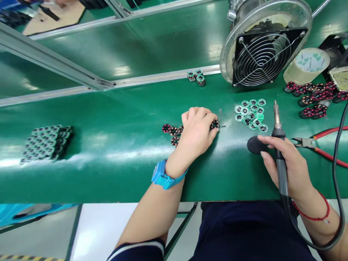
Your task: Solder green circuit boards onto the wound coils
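Observation:
My left hand [198, 130] curls over a small round wound-coil part [214, 124] with a copper and black top. Its fingers and thumb are closed around that part. Beside the wrist, several more coil parts [174, 131] lie partly hidden under the hand. My right hand [290, 163] grips a soldering iron [282, 170], its metal tip pointing away from me. The right index fingertip and thumb are by a flat black disc [255, 145]; I cannot tell whether they press on it. Small round green circuit boards [251, 113] lie in a loose cluster between my hands.
Behind stands a fan [261, 59] with a wire guard. At the right are a tape roll [310, 64], several coil parts [317, 96] and red-handled cutters [307, 142]. Board-topped coils [198, 77] stand at the back, a block of boards [43, 142] far left. The iron's cable [337, 163] loops at right.

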`<action>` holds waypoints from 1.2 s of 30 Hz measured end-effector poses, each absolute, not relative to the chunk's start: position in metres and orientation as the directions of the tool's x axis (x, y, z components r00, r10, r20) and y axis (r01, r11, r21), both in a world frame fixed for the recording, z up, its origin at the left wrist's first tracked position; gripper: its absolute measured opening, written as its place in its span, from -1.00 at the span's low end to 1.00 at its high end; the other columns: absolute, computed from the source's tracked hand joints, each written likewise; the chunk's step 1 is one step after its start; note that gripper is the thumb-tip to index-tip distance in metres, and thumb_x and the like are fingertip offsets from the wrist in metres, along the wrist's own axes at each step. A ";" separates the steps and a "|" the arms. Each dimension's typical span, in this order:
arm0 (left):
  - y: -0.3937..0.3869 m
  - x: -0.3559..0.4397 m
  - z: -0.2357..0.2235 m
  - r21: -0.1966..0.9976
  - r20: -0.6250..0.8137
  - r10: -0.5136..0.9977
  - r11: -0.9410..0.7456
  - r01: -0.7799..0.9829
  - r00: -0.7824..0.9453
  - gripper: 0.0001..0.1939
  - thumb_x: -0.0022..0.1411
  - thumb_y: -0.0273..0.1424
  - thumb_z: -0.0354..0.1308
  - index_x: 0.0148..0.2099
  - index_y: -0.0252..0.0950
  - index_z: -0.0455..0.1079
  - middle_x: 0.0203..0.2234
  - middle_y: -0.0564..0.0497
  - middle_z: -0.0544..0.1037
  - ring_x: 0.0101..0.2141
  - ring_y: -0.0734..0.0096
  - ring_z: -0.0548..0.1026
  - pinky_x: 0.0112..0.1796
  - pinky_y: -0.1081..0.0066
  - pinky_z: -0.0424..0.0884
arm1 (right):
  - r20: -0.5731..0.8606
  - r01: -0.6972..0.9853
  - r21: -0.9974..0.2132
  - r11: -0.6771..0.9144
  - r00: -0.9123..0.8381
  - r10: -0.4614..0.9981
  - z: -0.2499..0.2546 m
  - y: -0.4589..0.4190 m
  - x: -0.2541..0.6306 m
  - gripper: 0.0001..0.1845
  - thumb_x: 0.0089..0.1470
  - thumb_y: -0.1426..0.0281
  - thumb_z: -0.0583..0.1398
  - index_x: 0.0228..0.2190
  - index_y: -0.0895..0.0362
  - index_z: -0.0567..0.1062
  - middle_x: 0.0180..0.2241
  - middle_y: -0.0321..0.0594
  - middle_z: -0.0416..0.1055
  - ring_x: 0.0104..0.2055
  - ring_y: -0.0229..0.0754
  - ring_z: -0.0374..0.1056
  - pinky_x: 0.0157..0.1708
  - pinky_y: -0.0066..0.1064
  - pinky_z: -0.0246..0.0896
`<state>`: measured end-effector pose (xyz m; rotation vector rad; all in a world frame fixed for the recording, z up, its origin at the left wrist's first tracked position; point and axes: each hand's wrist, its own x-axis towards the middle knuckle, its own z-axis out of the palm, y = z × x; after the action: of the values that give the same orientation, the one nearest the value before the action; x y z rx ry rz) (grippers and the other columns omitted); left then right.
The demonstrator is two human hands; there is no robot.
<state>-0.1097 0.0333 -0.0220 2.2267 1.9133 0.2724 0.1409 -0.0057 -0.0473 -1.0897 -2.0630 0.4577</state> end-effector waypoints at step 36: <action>0.012 -0.055 -0.019 0.940 -0.340 0.848 0.295 0.171 0.406 -0.74 0.19 -0.24 0.15 -0.42 -0.30 0.27 -0.60 0.14 0.25 -0.56 0.58 0.19 -0.54 0.51 0.12 | 0.385 0.488 -0.602 0.632 -0.516 0.765 -0.048 -0.006 0.137 -0.54 0.17 0.47 0.14 0.09 0.00 0.24 -0.11 -0.18 0.50 -0.16 -0.11 0.45 -0.21 -0.23 0.43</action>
<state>-0.0550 0.0119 -0.0185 1.2116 1.0875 0.5949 0.1373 -0.0057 -0.0481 -0.9740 -2.2146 0.5636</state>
